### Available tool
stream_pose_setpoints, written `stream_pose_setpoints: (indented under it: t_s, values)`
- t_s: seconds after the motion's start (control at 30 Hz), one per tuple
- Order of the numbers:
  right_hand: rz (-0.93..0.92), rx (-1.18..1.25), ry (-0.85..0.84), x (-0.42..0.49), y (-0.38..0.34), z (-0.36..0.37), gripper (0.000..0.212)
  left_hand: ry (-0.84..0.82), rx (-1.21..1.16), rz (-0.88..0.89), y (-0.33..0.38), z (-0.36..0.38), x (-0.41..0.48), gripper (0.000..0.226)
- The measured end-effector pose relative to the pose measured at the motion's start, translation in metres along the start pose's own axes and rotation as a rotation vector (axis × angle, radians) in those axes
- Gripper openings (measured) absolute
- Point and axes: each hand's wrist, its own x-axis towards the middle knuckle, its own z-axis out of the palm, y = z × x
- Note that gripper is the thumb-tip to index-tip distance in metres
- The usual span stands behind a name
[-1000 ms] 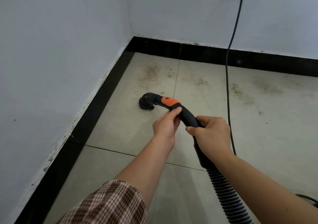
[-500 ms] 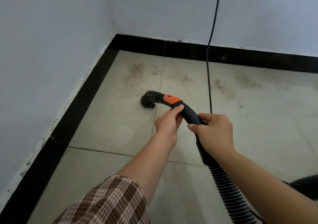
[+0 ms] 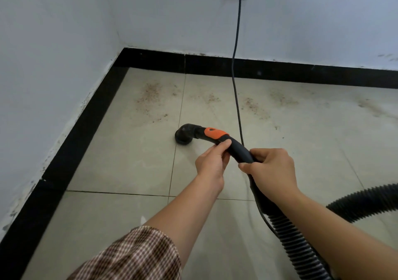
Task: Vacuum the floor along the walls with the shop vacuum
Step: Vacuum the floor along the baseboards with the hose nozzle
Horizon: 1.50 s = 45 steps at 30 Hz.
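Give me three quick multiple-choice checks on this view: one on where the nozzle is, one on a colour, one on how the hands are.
1. Where is the nozzle?
A. jammed in the corner
B. over tile, apart from both baseboards
C. up against the wall

2. What colour is the band on the handle?
A. blue
B. orange
C. green

3. How many hands hold the handle?
A. one
B. none
C. two

Answers:
1 B: bare tile shows all round the nozzle, and the dirt lies beyond it.
2 B: the band is orange against the black handle.
3 C: the left hand and the right hand both curl round it.
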Motion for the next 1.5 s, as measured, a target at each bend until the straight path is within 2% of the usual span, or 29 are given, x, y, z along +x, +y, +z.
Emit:
stream_pose_setpoints:
  t_s: [0.33, 0.47, 0.57, 0.87, 1.27, 1.5]
  values:
    - [0.027, -0.081, -0.041, -0.025, 0.011, -0.036, 0.003, -0.046, 0.062, -0.052, -0.021, 0.001, -0.030, 0.020]
    - [0.061, -0.084, -0.048, -0.031, 0.011, -0.051, 0.011, -0.061, 0.109, -0.063, -0.027, -0.001, -0.040, 0.021]
    - [0.082, -0.092, -0.108, -0.037, 0.013, -0.059, 0.006, -0.057, 0.153, -0.070, -0.031, -0.004, -0.047, 0.018]
    - [0.112, -0.077, -0.231, -0.045, 0.013, -0.075, 0.011, -0.054, 0.210, -0.073, -0.035, -0.013, -0.062, 0.022]
    - [0.108, -0.142, -0.178, -0.049, 0.009, -0.085, 0.011, -0.077, 0.223, -0.077, -0.041, -0.006, -0.069, 0.022]
    - [0.139, -0.175, -0.222, -0.047, 0.012, -0.108, 0.011, -0.106, 0.258, -0.095, -0.053, 0.001, -0.077, 0.027]
